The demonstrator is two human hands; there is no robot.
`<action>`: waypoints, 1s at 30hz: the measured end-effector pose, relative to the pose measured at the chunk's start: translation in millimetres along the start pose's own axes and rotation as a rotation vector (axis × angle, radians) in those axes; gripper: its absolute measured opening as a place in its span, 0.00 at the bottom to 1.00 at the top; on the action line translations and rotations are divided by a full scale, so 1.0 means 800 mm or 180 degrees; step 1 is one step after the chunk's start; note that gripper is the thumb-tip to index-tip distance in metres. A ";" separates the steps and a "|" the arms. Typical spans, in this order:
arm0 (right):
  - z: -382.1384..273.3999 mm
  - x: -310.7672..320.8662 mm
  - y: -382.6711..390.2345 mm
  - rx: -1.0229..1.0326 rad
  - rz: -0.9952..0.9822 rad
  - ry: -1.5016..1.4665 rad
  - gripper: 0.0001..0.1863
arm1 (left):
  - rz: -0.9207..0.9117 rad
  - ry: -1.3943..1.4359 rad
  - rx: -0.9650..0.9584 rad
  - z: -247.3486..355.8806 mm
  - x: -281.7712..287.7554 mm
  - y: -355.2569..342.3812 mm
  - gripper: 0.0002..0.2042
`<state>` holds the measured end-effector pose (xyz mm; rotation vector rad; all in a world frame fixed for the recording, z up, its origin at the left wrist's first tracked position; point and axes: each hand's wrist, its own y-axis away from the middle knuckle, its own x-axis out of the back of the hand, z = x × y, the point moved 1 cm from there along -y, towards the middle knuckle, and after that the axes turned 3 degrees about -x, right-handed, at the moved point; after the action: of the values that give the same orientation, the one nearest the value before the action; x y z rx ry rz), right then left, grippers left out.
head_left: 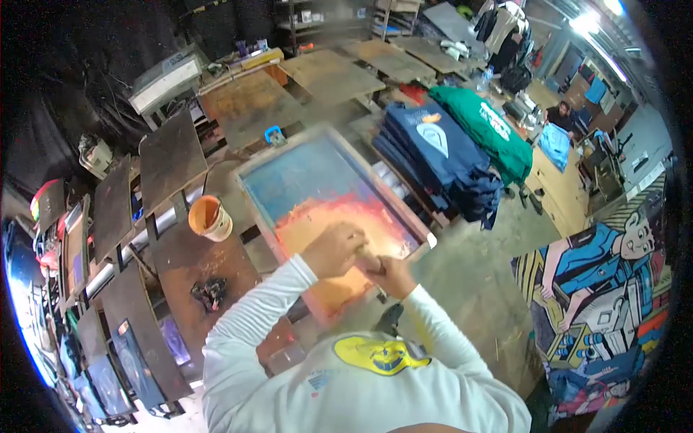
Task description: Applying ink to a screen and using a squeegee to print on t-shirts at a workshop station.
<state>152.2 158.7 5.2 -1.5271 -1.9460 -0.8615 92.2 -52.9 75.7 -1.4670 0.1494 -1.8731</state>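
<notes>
In front of me lies a screen printing frame [289, 173] with a wooden border, its mesh blue-grey at the far end and smeared orange, yellow and red nearer me. Above the smeared part, my left hand [334, 249] is closed with its fingers curled together. Close beside it on the right, my right hand [395, 276] is closed too. A small pale object [369, 260] shows between them; its kind cannot be made out. Both hands are at it, and they hide part of the mesh.
An orange-stained bucket [211, 219] and a crumpled dark bundle [209, 294] sit on boards at left. Navy shirts [433, 144] and green shirts [484, 130] are stacked beyond the frame, right. Flat boards [253, 105] run along the back. Another person [561, 112] is far right.
</notes>
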 end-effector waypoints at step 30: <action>0.014 -0.088 -0.178 0.0629 0.0147 0.0516 0.15 | 0.1591 0.0203 0.2381 -0.058 0.001 0.191 0.17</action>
<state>29.5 98.6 -77.5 -1.3399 -1.8138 -0.7262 123.2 -179.0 -16.9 -0.7629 -0.1375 -1.3434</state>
